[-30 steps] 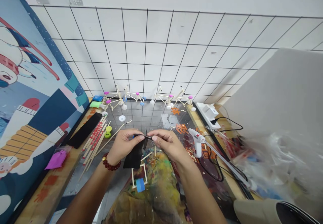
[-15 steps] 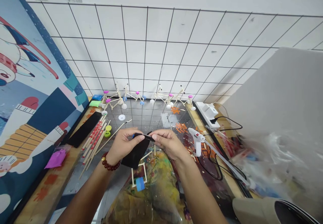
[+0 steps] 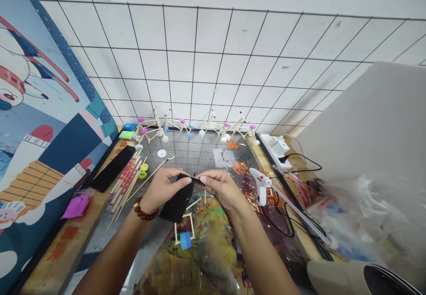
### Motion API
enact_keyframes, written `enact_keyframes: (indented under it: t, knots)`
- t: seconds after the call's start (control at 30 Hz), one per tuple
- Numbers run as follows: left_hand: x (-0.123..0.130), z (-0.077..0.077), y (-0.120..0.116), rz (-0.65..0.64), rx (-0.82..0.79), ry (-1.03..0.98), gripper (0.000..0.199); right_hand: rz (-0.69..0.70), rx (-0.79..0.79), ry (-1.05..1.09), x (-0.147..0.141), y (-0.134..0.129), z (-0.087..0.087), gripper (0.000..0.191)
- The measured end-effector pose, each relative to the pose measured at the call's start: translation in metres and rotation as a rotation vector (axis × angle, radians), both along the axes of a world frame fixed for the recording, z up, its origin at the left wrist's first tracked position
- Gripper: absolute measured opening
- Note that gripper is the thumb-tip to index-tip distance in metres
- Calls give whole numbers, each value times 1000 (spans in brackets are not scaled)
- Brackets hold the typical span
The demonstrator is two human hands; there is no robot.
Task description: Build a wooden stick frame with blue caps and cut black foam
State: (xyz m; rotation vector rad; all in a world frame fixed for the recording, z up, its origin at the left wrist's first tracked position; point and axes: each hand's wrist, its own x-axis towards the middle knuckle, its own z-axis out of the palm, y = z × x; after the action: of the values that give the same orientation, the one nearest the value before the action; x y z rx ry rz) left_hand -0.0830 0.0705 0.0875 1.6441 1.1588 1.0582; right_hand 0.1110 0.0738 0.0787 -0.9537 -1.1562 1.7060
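Observation:
Between thumb and fingers, my left hand pinches the upper edge of a thin black sheet, which hangs down below it. Close beside it, my right hand is closed on a narrow dark edge or strip that runs between the two thumbs. Whether this strip is folded from the sheet or separate, I cannot tell. Just below the sheet lies a small square frame of wooden sticks with a blue block at its lower side.
Stick models with coloured discs line the wall. At left lie wooden sticks, a black strip, yellow-green discs and a purple packet. A white glue gun with cable and a power strip are at right.
The black sheet has tilted slightly and shifted a little left under the fingers. Both hands keep almost the same place and pinch; the view moves slightly.

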Motion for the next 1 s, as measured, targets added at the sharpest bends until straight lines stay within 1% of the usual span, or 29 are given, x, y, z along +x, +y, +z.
enact_keyframes:
  t: [0.13,0.27,0.47,0.63,0.83,1.0]
  knots:
    - [-1,-1,1,1,14,19,15,44,-5,-3,1,-2,4,36]
    - [1,1,1,-13,5,39,13,71,-19,-28,3,-5,7,33]
    - [3,2,0,11,-26,35,14,36,-4,-36,-2,-5,6,34]
    - [2,0,1,6,-5,-1,13,-23,27,-19,-10,-5,4,38]
    - [-2,-2,3,1,-4,33,13,5,7,-38,-10,-5,4,35]
    - [-1,-2,3,-17,-8,35,16,-3,21,-14,-12,-3,1,38]
